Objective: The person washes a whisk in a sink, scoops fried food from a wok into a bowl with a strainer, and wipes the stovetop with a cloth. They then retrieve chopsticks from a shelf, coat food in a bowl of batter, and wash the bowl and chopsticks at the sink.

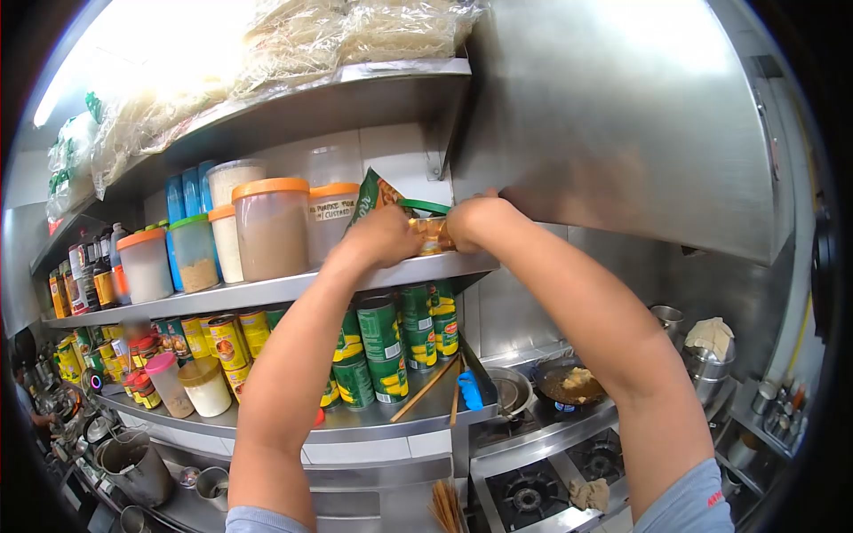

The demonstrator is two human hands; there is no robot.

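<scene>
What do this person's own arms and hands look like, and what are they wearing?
The left hand and right hand are gloveless. The left forearm and right forearm are bare, with no watch or bracelet showing. Pale grey-blue sleeves appear at the picture's bottom; the right one carries a small red marking.

At the long stainless-steel middle shelf (209,299) are two bare hands, one left hand (384,236), one right hand (475,222), one green-topped amber container (433,234) and one green-and-orange packet (370,197). Below that shelf are one pink-lidded clear jar (171,388), one gold-lidded clear jar (205,391), two long wooden sticks (426,389) and one bright-blue plastic piece (469,391); lower right of it, two uncovered black gas burners (526,499).
</scene>
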